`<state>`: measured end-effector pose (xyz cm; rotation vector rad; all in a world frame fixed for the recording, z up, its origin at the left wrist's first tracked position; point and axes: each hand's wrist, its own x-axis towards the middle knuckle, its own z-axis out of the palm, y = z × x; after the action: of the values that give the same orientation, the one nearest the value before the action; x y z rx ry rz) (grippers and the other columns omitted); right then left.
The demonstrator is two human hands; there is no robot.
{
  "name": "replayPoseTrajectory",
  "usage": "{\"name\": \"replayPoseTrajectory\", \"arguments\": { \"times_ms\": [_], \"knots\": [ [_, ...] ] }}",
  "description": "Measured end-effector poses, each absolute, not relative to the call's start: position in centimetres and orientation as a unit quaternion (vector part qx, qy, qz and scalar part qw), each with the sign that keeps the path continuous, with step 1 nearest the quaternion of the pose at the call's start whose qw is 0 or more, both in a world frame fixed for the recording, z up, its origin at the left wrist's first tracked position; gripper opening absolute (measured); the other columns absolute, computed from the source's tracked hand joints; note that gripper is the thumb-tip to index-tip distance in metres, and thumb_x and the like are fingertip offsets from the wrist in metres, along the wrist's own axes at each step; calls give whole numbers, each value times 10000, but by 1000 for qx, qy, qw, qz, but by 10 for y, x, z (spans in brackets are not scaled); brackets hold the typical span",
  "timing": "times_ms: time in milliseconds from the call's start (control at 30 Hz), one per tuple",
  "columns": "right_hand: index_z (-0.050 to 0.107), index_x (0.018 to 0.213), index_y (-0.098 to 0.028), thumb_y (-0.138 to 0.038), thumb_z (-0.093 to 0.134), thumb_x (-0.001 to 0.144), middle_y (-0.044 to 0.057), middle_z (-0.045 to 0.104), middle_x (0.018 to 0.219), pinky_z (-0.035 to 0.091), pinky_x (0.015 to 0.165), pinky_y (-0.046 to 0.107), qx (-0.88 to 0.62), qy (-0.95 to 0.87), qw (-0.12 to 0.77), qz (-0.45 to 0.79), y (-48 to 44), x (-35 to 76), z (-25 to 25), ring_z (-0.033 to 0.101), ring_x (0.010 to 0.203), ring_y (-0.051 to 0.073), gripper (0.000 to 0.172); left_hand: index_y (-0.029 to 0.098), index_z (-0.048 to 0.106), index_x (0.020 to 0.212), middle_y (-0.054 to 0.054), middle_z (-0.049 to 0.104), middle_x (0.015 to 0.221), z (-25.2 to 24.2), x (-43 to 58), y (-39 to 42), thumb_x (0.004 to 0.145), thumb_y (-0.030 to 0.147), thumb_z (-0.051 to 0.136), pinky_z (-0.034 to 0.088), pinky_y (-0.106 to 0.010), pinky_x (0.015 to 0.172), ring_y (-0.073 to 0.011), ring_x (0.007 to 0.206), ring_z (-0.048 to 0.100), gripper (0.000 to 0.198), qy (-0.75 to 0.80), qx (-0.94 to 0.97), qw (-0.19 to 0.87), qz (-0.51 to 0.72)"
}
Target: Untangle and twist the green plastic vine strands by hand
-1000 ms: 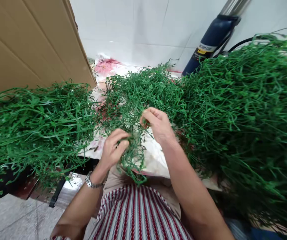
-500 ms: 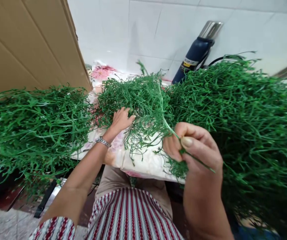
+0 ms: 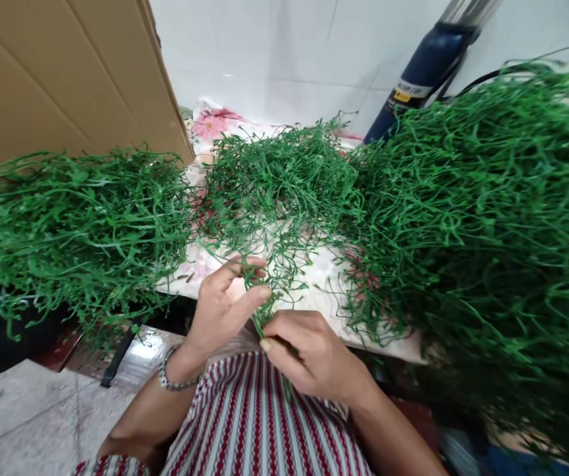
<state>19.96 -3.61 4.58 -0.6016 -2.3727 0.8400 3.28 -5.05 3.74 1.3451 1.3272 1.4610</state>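
Note:
Close to my striped shirt, my right hand pinches the lower part of a green plant stem between thumb and finger. A little higher up, my left hand has its thumb and fingers curled about the same stem, with a gap between palm and thumb. Just beyond my hands, a middle heap of thin green plastic-looking stems lies on a flowered white cloth. Small loose sprigs trail from this heap toward me.
A large pile of green stems rises on the right, and another pile spreads on the left. Behind stand a cardboard box and a dark blue vacuum flask leaning by the white tiled wall.
My right hand has come down and left with the stem, close to my body. My left hand has left the middle heap and drawn back to the stem. The view has shifted slightly.

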Motion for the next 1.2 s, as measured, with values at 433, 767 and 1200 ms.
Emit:
{"name": "replayPoseTrajectory", "arguments": {
  "times_ms": [433, 767, 1200],
  "knots": [
    [574, 1048, -166, -95, 502, 812, 81, 630, 977, 487, 769, 322, -220, -879, 398, 147, -24, 204, 53, 572, 891, 164, 256, 128, 663, 791, -22, 626, 688, 23, 25, -49, 709, 362, 685, 448, -221, 606, -104, 629, 550, 249, 426, 445, 647, 450],
    [561, 1056, -135, -159, 499, 840, 74, 638, 855, 476, 735, 341, -299, -867, 365, 161, -13, 220, 25, 573, 798, 171, 226, 116, 613, 817, -19, 577, 712, 16, 44, -50, 771, 385, 607, 419, -212, 585, -100, 640, 506, 273, 385, 517, 692, 324],
    [516, 1007, -198, -140, 519, 828, 33, 639, 906, 519, 726, 271, -377, -802, 422, 190, -32, 215, 17, 629, 811, 141, 189, 168, 554, 834, -21, 534, 781, 20, 63, -66, 781, 140, 565, 413, -251, 651, -129, 745, 495, 61, 481, 703, 269, 448]
  ]
}}
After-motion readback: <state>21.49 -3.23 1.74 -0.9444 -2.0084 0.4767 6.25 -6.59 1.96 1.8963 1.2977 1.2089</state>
